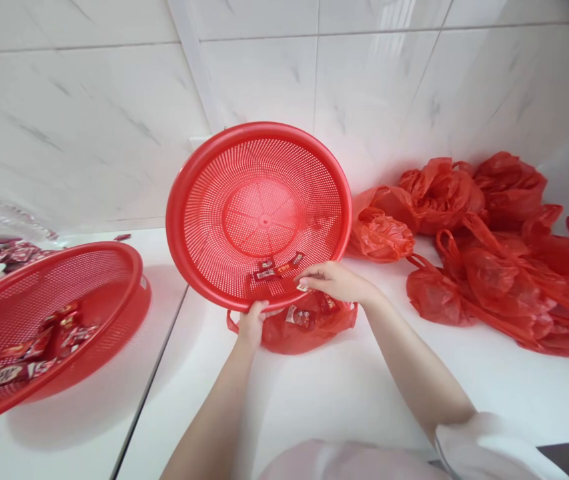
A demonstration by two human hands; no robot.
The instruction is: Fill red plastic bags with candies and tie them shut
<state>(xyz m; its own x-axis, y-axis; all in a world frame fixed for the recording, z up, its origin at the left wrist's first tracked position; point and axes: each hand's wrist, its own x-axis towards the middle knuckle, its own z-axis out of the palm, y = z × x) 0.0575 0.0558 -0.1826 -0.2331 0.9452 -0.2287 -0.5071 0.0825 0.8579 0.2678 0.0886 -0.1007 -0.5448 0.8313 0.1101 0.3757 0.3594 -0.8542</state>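
Note:
My left hand (253, 325) is closed on the near rim of a red plastic colander (264, 130), which is tipped up so that its inside faces me. Inside, at the low edge, lie a few small red wrapped packets (265, 273). Over that same edge reaches my right hand (334, 280), its fingers bent together around a small wrapped packet (303, 288), partly hidden by the fingertips. Right below the rim, an open red plastic bag (284, 341) sits on the white table, with more wrapped packets (300, 316) in its mouth.
To the left stands a second red colander (134, 267) with several wrapped packets. Behind it are more red packets (11, 253) and clear plastic wrapping (4, 217). Several filled red bags (509, 273) crowd the right side against the tiled wall (379, 87). A dark seam (151, 380) divides the white tabletop.

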